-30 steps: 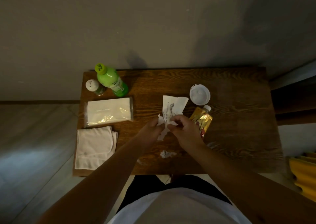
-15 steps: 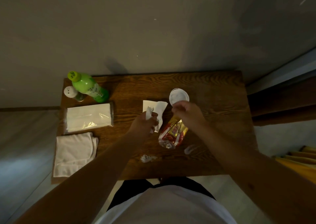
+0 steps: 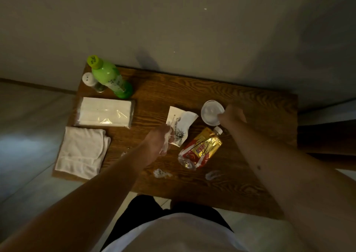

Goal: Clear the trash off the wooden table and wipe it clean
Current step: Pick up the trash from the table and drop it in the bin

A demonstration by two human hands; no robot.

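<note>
Crumpled paper scrap [image 3: 168, 136] sits gripped in left hand [image 3: 158, 142]; right hand [image 3: 232, 117] pinches the white cup [image 3: 211, 112].

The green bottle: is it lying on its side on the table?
No, the green bottle stands upright at the wooden table's far left corner.

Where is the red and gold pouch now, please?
In the head view, the red and gold pouch lies flat on the wooden table, right of centre, just below the white cup and beside the printed paper.
</note>
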